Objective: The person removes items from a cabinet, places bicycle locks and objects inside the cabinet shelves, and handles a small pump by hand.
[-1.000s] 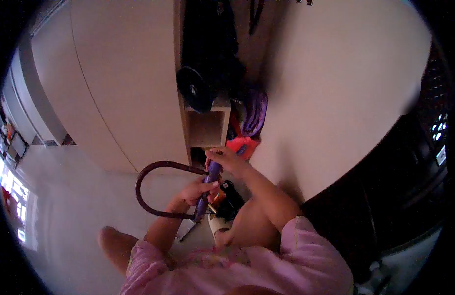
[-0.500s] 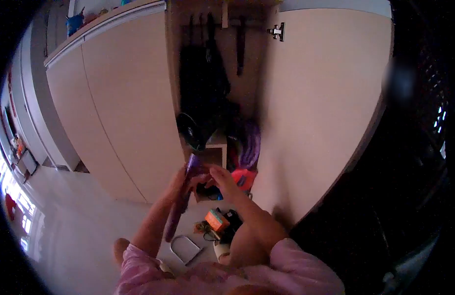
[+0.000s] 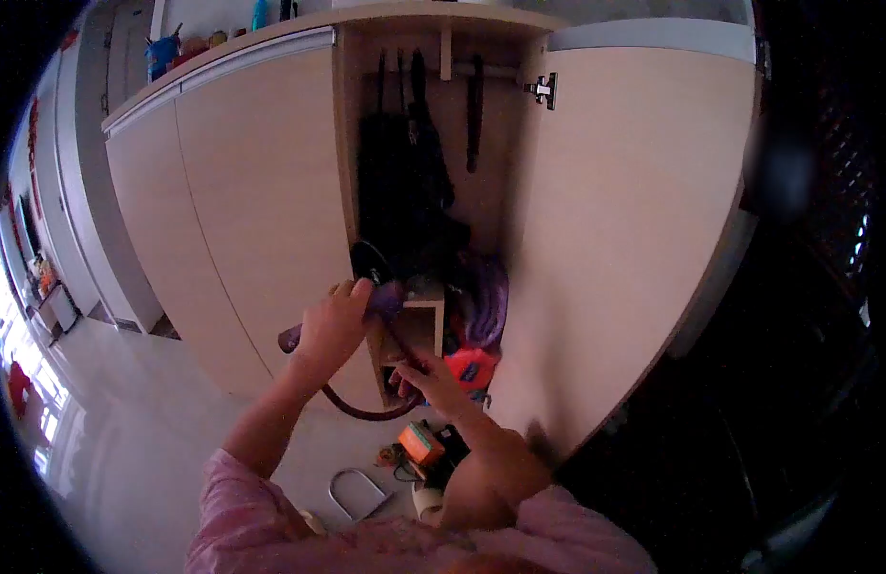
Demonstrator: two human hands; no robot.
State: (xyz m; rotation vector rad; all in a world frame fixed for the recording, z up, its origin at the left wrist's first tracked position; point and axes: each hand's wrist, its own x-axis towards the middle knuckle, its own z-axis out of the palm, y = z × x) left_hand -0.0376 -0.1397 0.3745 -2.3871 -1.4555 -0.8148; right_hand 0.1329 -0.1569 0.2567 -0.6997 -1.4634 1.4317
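Observation:
A purple-red, thick looped cable with a cylindrical end, which looks like a cable lock (image 3: 359, 413), is between my hands in front of the cabinet's lower opening. My left hand (image 3: 334, 323) is closed around its thick barrel, whose dark end pokes out at the left. Lower and to the right, my right hand (image 3: 431, 385) has its fingers bent on the right side of the loop. The palm sides of both hands are hidden.
An open cabinet door (image 3: 634, 220) stands at the right. Inside hang dark bags (image 3: 395, 182), above purple and red items. On the floor lie an orange box (image 3: 421, 444), a silver U-shaped bar (image 3: 359, 495) and small dark objects.
The lock was nearly straight and slanting down; now it bends into a loop. My left hand has risen and turned over its barrel, and my right hand has moved lower. The view has tilted up.

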